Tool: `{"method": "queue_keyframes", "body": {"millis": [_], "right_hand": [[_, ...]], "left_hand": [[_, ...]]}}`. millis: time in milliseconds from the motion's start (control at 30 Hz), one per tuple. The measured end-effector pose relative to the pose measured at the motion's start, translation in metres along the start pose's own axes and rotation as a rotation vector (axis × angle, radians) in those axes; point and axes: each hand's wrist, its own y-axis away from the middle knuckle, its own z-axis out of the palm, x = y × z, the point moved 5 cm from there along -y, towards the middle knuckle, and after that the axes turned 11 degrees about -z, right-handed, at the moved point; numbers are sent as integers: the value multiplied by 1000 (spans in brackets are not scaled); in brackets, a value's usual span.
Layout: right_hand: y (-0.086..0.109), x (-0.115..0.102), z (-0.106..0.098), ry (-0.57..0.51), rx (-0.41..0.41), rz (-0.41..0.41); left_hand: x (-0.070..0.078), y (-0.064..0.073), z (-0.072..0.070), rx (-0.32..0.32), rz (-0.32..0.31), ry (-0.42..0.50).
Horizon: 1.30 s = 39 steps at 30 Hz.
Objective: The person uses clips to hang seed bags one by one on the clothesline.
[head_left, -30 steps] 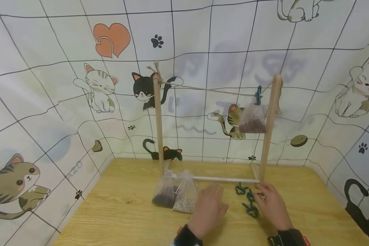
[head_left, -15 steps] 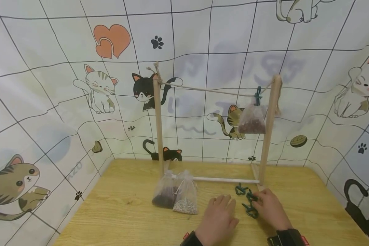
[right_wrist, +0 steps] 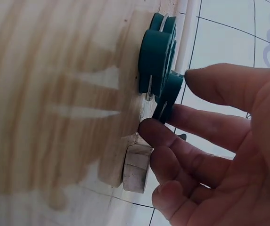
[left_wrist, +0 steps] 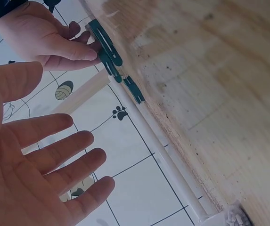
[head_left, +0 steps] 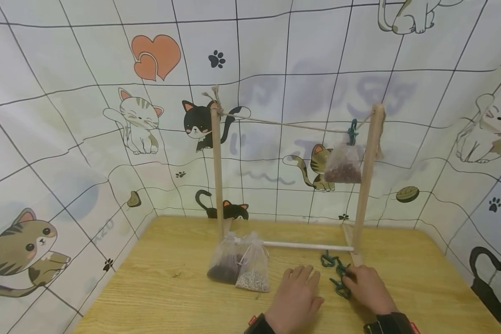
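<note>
**Clip (head_left: pixel 341 269) between right hand's (head_left: pixel 370 290) fingertips, in front of rack (head_left: pixel 364 199)**

Head view: Clip lies on the table (head_left: pixel 175 297) before the rack's right end, between far clip (head_left: pixel 327 259) and near clip (head_left: pixel 342 290). Right hand is clearly nearer. Left hand (head_left: pixel 296 297), before the rack's middle, stands apart from all three, fingers extended, holding nothing; palm contact with the table cannot be told. Dark bag (head_left: pixel 222 272) and pale bag (head_left: pixel 252 273) sit side by side before the rack's left end. Hung bag (head_left: pixel 343 168) hangs under hung clip (head_left: pixel 352 132) on the rope (head_left: pixel 290 124), beside the rack's right post.

Left wrist view: Left fingers spread, palm bare. Right fingertips meet the clips, in front of the rack.

Right wrist view: Thumb (right_wrist: pixel 222 81) and index finger (right_wrist: pixel 210 126) pinch the clip; firmness cannot be told. Governing relation, by judgement: clip sits directly ahead of the fingertips, its long axis slanting from thumb tip towards index tip, across the reach.
</note>
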Motion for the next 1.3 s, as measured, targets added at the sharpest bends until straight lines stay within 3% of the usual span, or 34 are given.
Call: {"method": "queue_keyframes", "body": {"millis": [100, 200, 300, 433, 567, 667, 800, 900, 1067, 1300], "right_hand": [[-1, 0, -1, -35, -12, 30], [-1, -2, -5, -83, 31, 48], [-2, -9, -12, -125, 128, 14], [-3, -26, -23, -155, 271, -94], [-3, -45, -29, -226, 360, -186], [-3, -58, -28, -323, 354, -211], [-2, -81, -29, -423, 325, -277], [0, -104, -37, -442, 337, -376], [3, -124, -46, -439, 363, -478], [-1, -109, -26, -448, 356, -508]], "left_hand": [[-3, -1, 1, -15, -15, 43], [-10, -1, 1, -21, -37, 112], [-19, -3, 0, -5, -64, 191], [-33, -8, -4, 3, -131, 319], [-46, -12, -6, -37, -246, 508], [-54, -14, -8, -73, -312, 690], [-58, -17, -9, -153, -332, 924], [-58, -19, -7, -218, -330, 1030], [-56, -21, -4, -253, -303, 1073], [-55, -20, -8, -208, -274, 1101]]}}
